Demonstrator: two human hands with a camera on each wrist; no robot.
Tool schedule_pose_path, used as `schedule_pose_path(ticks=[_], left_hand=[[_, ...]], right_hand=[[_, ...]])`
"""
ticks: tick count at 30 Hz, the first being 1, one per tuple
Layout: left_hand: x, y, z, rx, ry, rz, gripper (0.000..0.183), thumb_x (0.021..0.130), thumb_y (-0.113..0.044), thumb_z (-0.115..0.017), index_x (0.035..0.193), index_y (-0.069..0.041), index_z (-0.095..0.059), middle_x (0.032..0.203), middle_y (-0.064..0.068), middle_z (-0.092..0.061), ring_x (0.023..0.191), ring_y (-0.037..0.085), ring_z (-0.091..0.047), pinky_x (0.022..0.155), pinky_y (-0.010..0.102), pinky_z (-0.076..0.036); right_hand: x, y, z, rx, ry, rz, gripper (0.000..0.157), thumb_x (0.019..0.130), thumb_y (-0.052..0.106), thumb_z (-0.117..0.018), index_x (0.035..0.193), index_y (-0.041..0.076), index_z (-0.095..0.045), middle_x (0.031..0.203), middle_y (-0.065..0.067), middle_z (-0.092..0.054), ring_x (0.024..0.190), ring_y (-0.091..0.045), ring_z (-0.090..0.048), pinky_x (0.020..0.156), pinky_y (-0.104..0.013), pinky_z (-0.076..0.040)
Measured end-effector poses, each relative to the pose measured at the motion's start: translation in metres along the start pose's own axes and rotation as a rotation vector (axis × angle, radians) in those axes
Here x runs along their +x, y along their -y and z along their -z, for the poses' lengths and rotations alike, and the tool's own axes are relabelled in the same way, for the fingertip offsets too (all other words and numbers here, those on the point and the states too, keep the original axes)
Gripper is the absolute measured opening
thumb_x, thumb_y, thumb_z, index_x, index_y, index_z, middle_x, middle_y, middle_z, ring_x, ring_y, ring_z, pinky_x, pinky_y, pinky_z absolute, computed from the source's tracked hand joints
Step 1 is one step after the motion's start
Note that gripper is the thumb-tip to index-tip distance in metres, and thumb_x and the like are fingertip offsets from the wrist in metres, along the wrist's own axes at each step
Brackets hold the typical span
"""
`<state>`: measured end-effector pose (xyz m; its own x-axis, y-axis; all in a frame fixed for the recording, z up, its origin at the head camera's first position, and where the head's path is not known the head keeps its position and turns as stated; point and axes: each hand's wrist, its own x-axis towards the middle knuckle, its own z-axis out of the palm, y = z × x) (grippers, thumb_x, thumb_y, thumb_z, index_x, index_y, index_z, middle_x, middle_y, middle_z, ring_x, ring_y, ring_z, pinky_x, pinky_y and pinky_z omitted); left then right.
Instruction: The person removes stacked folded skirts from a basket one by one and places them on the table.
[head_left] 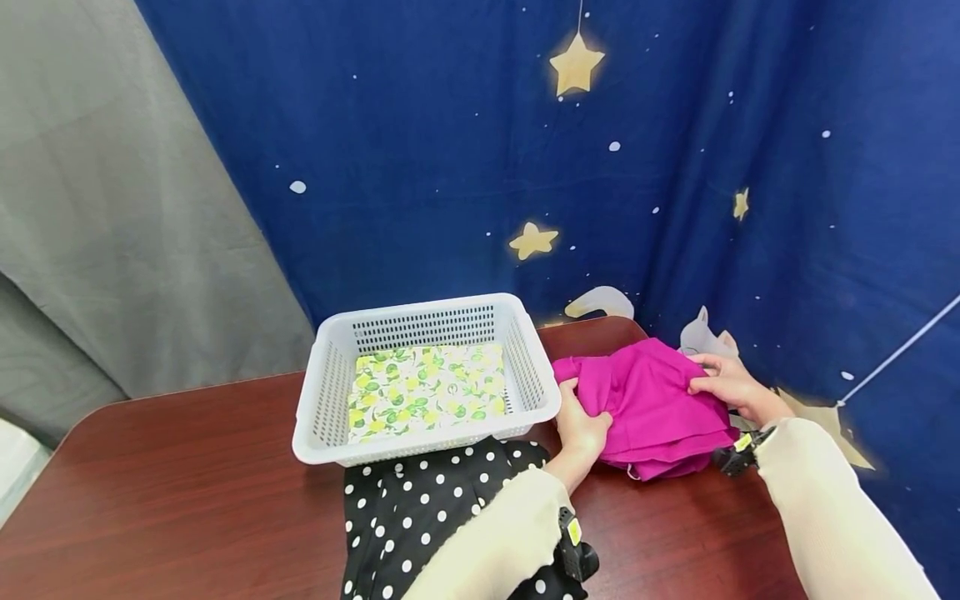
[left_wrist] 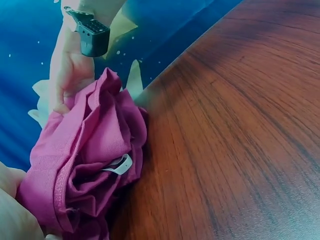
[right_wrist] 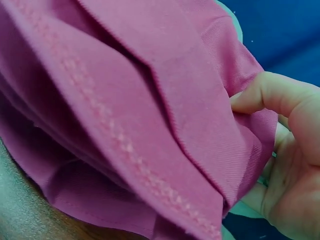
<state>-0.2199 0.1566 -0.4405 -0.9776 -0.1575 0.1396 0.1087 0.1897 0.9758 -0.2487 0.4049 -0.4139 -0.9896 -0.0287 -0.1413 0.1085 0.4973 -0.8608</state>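
Note:
A folded magenta garment (head_left: 652,408) is held between both hands over the right end of the table. My left hand (head_left: 581,425) grips its left edge, thumb on top, right beside the basket. At the far right edge my right hand (head_left: 727,385) pinches the cloth; the right wrist view shows the thumb on the upper side and the fingers behind. Several stacked layers and a stitched hem (right_wrist: 117,132) show in that view. A small white tag (left_wrist: 120,164) sticks out of the folds in the left wrist view.
A white plastic basket (head_left: 311,408) stands left of the garment, with lemon-print cloth (head_left: 427,387) lying flat inside. Black polka-dot fabric (head_left: 420,508) lies in front of it, partly under my left sleeve. Behind the brown table (head_left: 187,483) hangs a blue star curtain (head_left: 420,167).

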Motion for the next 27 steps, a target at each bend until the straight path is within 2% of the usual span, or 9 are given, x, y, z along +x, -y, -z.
schedule_pose_path(ticks=[3,7,16,19,23,27], left_hand=[[-0.001,0.004,-0.001,0.020,-0.010,0.008,0.053,0.062,0.009,-0.071,0.109,-0.004,-0.049,0.105,0.010,-0.055,0.102,0.028,-0.052,0.091,0.036,-0.040],[-0.001,0.006,0.000,0.025,-0.005,0.052,0.054,0.063,0.007,-0.073,0.110,-0.003,-0.048,0.106,0.012,-0.054,0.105,0.029,-0.050,0.093,0.037,-0.039],[0.000,0.009,0.003,0.044,-0.014,0.143,0.056,0.062,0.004,-0.078,0.109,-0.005,-0.049,0.105,0.013,-0.055,0.106,0.030,-0.050,0.095,0.036,-0.037],[-0.001,0.010,0.004,0.072,-0.005,0.144,0.054,0.063,0.002,-0.078,0.109,-0.005,-0.049,0.104,0.013,-0.055,0.104,0.030,-0.051,0.094,0.035,-0.038],[-0.001,0.012,0.007,0.107,0.024,0.136,0.053,0.066,-0.001,-0.078,0.110,-0.005,-0.049,0.104,0.013,-0.055,0.104,0.029,-0.052,0.093,0.034,-0.039],[-0.001,0.014,0.009,0.135,0.049,0.130,0.052,0.067,-0.004,-0.079,0.110,-0.004,-0.049,0.103,0.012,-0.055,0.103,0.028,-0.051,0.093,0.034,-0.039]], right_hand=[[0.000,-0.001,-0.003,-0.046,-0.029,-0.001,0.057,0.076,0.006,-0.063,0.125,-0.012,-0.040,0.096,-0.011,-0.066,0.077,-0.010,-0.053,0.064,-0.031,-0.047],[0.000,-0.005,-0.008,-0.069,-0.036,-0.018,0.061,0.075,0.006,-0.065,0.128,-0.011,-0.039,0.104,-0.020,-0.063,0.079,-0.011,-0.054,0.065,-0.032,-0.047],[-0.002,-0.005,-0.015,-0.079,-0.054,-0.043,0.063,0.074,0.006,-0.065,0.129,-0.011,-0.038,0.117,-0.031,-0.052,0.081,-0.014,-0.053,0.067,-0.031,-0.046],[-0.001,-0.005,-0.017,-0.052,-0.055,-0.055,0.064,0.073,0.004,-0.064,0.130,-0.010,-0.037,0.117,-0.030,-0.052,0.082,-0.015,-0.052,0.067,-0.031,-0.046],[-0.002,-0.005,-0.019,-0.029,-0.053,-0.046,0.063,0.073,0.001,-0.063,0.129,-0.012,-0.036,0.110,-0.025,-0.058,0.078,-0.012,-0.052,0.066,-0.030,-0.046],[-0.002,-0.006,-0.022,-0.075,-0.072,-0.010,0.060,0.074,0.000,-0.063,0.126,-0.014,-0.037,0.104,-0.026,-0.060,0.076,-0.012,-0.052,0.065,-0.027,-0.045]])
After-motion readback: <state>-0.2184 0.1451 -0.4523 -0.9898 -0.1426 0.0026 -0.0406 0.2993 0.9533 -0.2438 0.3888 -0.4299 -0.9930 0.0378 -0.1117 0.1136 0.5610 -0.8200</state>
